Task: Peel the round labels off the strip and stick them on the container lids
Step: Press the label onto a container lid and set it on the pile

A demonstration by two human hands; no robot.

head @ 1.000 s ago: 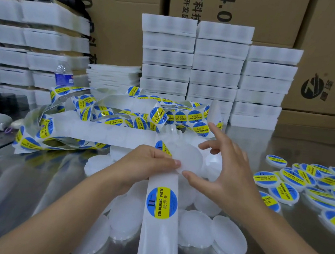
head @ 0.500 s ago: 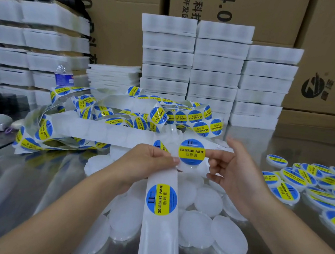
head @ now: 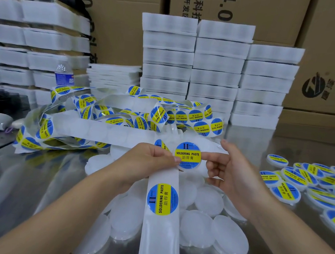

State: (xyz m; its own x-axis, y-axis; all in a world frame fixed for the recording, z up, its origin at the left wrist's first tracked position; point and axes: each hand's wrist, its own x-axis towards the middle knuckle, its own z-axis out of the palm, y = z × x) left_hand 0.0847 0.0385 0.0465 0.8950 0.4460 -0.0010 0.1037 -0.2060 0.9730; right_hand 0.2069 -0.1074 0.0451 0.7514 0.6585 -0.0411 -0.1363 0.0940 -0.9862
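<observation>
Nearest the viewer, the strip rose from the bottom edge with its long axis running straight away toward the hands. It carried one unpeeled label, which lay on the near side of the left hand's grip. Blank lids lay scattered on the steel tabletop on both sides of the strip, most of them just below and nearer than the right hand.

Above them, the left hand had its fingers curled round the strip. Its thumb tip touched the left edge of the labelled lid. The right hand pinched that lid by its right edge between thumb and forefinger, face toward the viewer, while its other fingers were loosely spread. The lid hung between the two hands, clear of the tabletop.

The finished lids lay in a heap to the right of the right hand, so that hand was the nearer one for setting this lid down. The next blank lid was also probably closest to it.

Farther off lay the tangled strip, a water bottle, stacked foam trays and cartons.
</observation>
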